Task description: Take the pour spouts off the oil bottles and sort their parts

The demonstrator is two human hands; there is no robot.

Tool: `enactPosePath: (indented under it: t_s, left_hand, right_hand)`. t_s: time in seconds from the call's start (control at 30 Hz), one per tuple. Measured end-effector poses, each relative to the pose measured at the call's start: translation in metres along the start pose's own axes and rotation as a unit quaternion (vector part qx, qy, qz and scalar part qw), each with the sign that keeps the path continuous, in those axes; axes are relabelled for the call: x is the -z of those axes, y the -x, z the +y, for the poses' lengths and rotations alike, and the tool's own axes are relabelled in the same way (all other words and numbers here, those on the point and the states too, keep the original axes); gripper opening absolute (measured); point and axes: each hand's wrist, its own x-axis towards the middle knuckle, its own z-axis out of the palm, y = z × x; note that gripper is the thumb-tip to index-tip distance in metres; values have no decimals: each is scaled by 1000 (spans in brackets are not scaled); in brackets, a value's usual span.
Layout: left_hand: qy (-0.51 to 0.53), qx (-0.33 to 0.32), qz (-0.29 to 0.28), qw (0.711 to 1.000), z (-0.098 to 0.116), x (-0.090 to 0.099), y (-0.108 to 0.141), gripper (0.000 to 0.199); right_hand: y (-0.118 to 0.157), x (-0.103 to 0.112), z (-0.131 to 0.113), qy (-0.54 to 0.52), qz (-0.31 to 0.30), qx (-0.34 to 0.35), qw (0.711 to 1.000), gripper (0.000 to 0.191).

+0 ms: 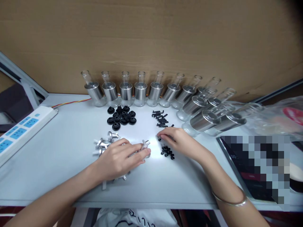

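My left hand (121, 157) is closed, its fingers around a silver spout-like metal piece (146, 144) low over the table. More silver spout pieces (103, 143) lie beside and partly under this hand. With fingertips pinched together, my right hand (178, 140) is just above the table; a small black part (159, 139) shows at the fingertips, partly hidden. Below that hand is a pile of small black rings (167, 152). Thin black levers (162, 119) lie beyond it. A cluster of round black caps (121, 117) sits farther left.
Glass bottles with metal sleeves (140, 91) curve along the back and right. A white power strip (26, 129) lies at left. At right are a tablet-like screen (241, 170), partly pixelated, and a clear plastic bag (274, 118). Cardboard (151, 37) stands behind the table.
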Motion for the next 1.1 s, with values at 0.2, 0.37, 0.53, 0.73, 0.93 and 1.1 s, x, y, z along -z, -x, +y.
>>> enactPosePath:
  t_s: [0.2, 0.37, 0.53, 0.73, 0.93, 1.1]
  left_hand:
    - [-1, -7, 20, 1000, 0, 1, -1, 17]
    - [0, -6, 20, 1000, 1, 2, -2, 16]
    - [5, -5, 20, 1000, 1, 2, -3, 15]
    - [23, -11, 18, 1000, 2, 1, 0, 19]
    - [37, -20, 15, 999, 2, 0, 0, 18]
    - [35, -19, 23, 999, 2, -1, 1, 18]
  right_hand:
    - [3, 3, 5, -5, -17, 22, 1000, 30]
    - [3, 1, 8, -16, -11, 26, 999, 22]
    - [2, 4, -3, -64, 34, 4, 997, 14]
    - [7, 4, -16, -212, 70, 30, 974, 4]
    - [7, -6, -28, -286, 67, 88, 952, 10]
    - [5, -11, -35, -354, 97, 91, 926, 16]
